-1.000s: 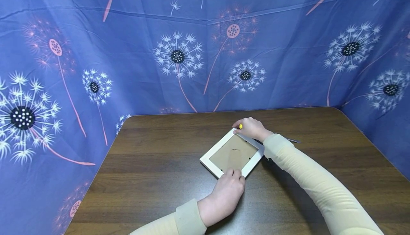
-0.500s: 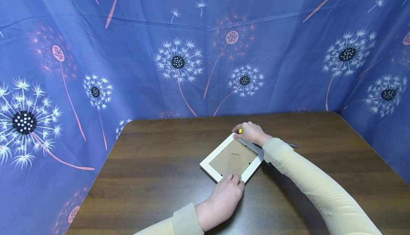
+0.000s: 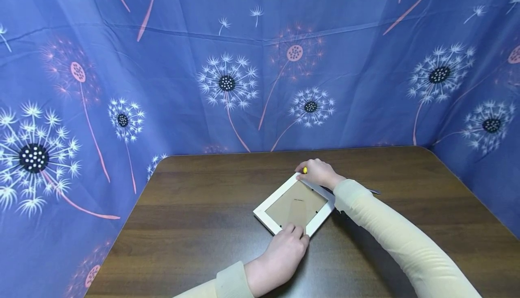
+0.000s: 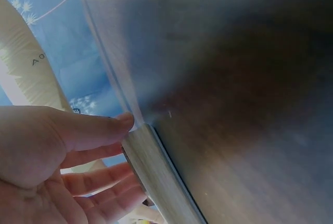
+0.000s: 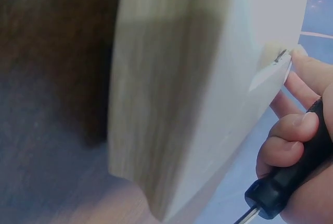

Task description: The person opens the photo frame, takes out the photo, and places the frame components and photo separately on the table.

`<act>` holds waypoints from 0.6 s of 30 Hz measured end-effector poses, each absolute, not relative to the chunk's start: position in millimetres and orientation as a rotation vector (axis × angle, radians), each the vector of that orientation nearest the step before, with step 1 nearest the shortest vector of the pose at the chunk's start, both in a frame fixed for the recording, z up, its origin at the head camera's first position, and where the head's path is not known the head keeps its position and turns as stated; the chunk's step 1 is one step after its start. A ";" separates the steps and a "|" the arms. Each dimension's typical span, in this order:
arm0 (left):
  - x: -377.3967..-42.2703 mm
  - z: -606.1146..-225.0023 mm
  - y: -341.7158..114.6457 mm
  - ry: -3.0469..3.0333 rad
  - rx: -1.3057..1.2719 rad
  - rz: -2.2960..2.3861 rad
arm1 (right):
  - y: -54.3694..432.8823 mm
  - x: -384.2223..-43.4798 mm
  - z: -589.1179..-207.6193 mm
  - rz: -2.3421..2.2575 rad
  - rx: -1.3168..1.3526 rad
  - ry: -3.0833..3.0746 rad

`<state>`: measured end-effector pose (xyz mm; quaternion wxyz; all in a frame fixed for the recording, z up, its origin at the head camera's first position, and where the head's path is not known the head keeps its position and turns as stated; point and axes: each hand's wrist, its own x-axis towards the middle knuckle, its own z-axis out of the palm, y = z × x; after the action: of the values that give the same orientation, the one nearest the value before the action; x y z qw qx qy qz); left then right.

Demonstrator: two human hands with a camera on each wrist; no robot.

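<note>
A white picture frame point(image 3: 278, 194) lies back side up on the table, turned diagonally. Its tan backing board point(image 3: 278, 210) carries a stand flap point(image 3: 298, 212) and small black tabs along the inner edges. My left hand point(image 3: 282, 255) grips the near corner, thumb on one face and fingers on the other in the left wrist view. At the far corner, my right hand point(image 3: 318, 173) pinches the frame between thumb and forefinger. Its other fingers curl round a screwdriver point(image 5: 283, 179) with a black handle, a yellow end and a metal shaft pointing back toward the wrist.
The brown wooden table point(image 3: 195, 207) extends on all sides of the frame. Blue cloth point(image 3: 170, 63) with dandelion prints hangs behind its far edge and along both sides.
The head view has tilted up a little, so everything sits lower in it. Both hands keep their hold on the frame, and the screwdriver stays in the right hand.
</note>
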<state>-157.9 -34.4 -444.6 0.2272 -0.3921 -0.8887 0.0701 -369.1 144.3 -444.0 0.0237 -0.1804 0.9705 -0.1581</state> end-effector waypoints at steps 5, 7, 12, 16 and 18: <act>-158.4 -446.0 -36.6 -2.454 -1.083 0.176 | 144.3 -366.3 -442.7 -0.498 -0.535 3.000; -158.1 -446.1 -37.6 -2.464 -1.080 0.166 | 144.5 -365.3 -442.2 -0.496 -0.532 3.001; -159.1 -446.2 -39.9 -2.486 -1.090 0.155 | 145.8 -363.4 -441.2 -0.497 -0.531 3.009; -159.7 -447.2 -42.5 -2.480 -1.094 0.163 | 146.7 -362.2 -441.9 -0.526 -0.517 2.997; -160.2 -447.6 -43.4 -2.479 -1.099 0.164 | 147.0 -361.7 -442.1 -0.525 -0.512 3.003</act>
<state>-160.2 -43.4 -447.6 0.2109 -0.3953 -0.8921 0.0590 -361.7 147.0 -442.1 0.0251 -0.1655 0.9712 -0.1697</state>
